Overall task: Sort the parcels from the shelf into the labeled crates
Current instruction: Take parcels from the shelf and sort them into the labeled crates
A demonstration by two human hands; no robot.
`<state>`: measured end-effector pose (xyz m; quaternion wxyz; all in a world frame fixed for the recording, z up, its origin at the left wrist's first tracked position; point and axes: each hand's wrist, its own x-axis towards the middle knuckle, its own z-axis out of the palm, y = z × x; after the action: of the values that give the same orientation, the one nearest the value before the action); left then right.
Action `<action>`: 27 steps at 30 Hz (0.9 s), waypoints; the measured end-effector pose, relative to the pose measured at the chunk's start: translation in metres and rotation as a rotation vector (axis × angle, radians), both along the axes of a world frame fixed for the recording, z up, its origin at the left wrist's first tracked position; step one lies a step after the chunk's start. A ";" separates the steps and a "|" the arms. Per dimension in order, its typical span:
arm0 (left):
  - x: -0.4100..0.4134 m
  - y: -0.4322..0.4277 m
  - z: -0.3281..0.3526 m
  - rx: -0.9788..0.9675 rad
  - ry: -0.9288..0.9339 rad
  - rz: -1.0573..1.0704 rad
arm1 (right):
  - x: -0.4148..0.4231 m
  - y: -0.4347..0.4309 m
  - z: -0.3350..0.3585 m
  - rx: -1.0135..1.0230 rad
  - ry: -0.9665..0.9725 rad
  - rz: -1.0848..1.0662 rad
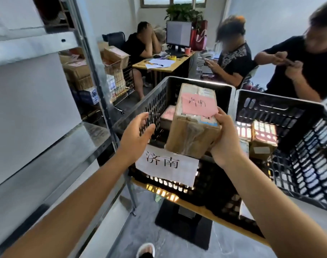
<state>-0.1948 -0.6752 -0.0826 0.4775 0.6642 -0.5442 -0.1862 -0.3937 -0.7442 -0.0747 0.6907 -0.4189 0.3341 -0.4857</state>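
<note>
My right hand [226, 138] grips a brown cardboard parcel [191, 131] by its right edge and holds it tilted over the left black crate [155, 101]. A pink handwritten note [199, 105] sticks to the parcel's top. A white paper label [167, 164] with handwritten characters hangs on that crate's front wall. My left hand [135, 135] hovers open, just left of the parcel, fingers spread and touching nothing. Another pink-labelled parcel [167, 116] lies inside the crate.
A second black crate [307, 138] stands to the right, with several parcels [261, 133] in it. A metal shelf [53, 142] runs along the left, its post [95, 75] close to the crate. Three people are near a desk [164, 66] behind. Both crates rest on a yellow-edged table [196, 203].
</note>
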 end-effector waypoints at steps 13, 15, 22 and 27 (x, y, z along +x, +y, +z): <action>0.078 -0.229 -0.010 0.398 -0.932 -0.345 | 0.068 -0.257 -0.141 0.194 0.597 -0.385; 0.084 -0.257 -0.013 0.418 -0.975 -0.390 | 0.076 -0.262 -0.155 0.263 0.627 -0.413; 0.095 -0.302 -0.029 0.448 -0.999 -0.376 | 0.095 -0.289 -0.161 0.345 0.475 -0.508; 0.100 -0.304 -0.029 0.494 -0.890 -0.357 | 0.092 -0.315 -0.200 0.256 0.466 -0.582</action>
<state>-0.0946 -0.9793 -0.1118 -0.0088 0.6688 -0.7382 -0.0876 -0.3013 -1.0596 -0.2743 0.4764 -0.3161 0.6445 -0.5077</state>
